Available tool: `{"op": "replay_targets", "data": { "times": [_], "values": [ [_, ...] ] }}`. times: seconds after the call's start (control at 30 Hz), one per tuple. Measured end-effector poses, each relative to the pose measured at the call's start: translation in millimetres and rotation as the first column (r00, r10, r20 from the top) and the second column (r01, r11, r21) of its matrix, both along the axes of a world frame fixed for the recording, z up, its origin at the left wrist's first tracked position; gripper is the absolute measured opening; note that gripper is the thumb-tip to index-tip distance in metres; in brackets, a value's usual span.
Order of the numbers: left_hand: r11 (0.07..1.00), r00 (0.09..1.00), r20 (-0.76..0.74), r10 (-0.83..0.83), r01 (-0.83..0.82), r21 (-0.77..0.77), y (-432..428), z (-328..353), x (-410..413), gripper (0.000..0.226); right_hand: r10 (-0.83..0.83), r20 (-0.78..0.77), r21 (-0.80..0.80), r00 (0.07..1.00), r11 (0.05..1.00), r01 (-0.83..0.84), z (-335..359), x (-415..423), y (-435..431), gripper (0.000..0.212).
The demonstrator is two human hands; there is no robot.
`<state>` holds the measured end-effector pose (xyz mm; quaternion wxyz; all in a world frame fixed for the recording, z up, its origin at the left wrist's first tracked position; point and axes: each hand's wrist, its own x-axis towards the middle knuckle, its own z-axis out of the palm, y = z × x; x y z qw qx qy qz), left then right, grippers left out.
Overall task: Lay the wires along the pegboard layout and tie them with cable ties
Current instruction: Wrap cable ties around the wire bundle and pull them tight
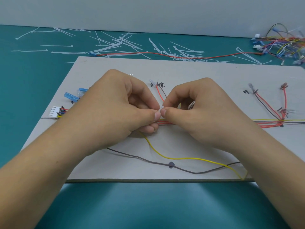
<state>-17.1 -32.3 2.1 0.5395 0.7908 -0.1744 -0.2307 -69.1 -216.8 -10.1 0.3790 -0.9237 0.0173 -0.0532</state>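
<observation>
A grey pegboard [198, 76] lies on the teal table. A bundle of red, yellow and dark wires [165, 122] runs left to right across its middle. My left hand [118, 109] and my right hand [194, 109] meet over the bundle at the board's centre. Both pinch a small white cable tie [162, 107] between thumb and forefinger, just above the wires. A loose yellow wire [181, 158] and a dark wire [148, 160] trail over the board's near part. Red and dark branches [267, 103] fan out at the right.
Many loose white cable ties [118, 42] lie scattered on the table behind the board, with a long red wire [148, 53] among them. A heap of coloured wires [283, 43] sits at the far right. A white connector [55, 112] and blue terminals [71, 97] lie at the board's left edge.
</observation>
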Motion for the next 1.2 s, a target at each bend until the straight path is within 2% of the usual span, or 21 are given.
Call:
{"op": "replay_targets", "data": {
  "times": [0.27, 0.57, 0.9, 1.2],
  "values": [
    [1.0, 1.0, 0.021, 0.0, 0.0, 0.007, -1.0, -0.2, -0.2, 0.014, 0.018, -0.003, 0.008, 1.0, 1.0, -0.018, 1.9, -1.2, 0.7, 0.013],
    [1.0, 0.999, 0.043, 0.006, -0.006, 0.006, -1.5, -1.3, 0.1, 0.017, -0.003, -0.051, 0.106, 0.999, 0.994, 0.009, 1.5, 1.9, 0.4, 0.019],
    [1.0, 1.0, 0.021, 0.021, -0.021, -0.008, -2.7, -1.9, -0.3, 0.015, 0.011, -0.079, 0.294, 0.997, 0.956, 0.013, 4.4, 2.6, -2.2, 0.012],
    [0.999, 0.999, 0.01, 0.042, -0.041, -0.03, -3.8, -2.4, 0.2, 0.023, 0.034, -0.114, 0.313, 0.993, 0.95, 0.003, 7.9, 1.1, -1.0, 0.009]
  ]
}}
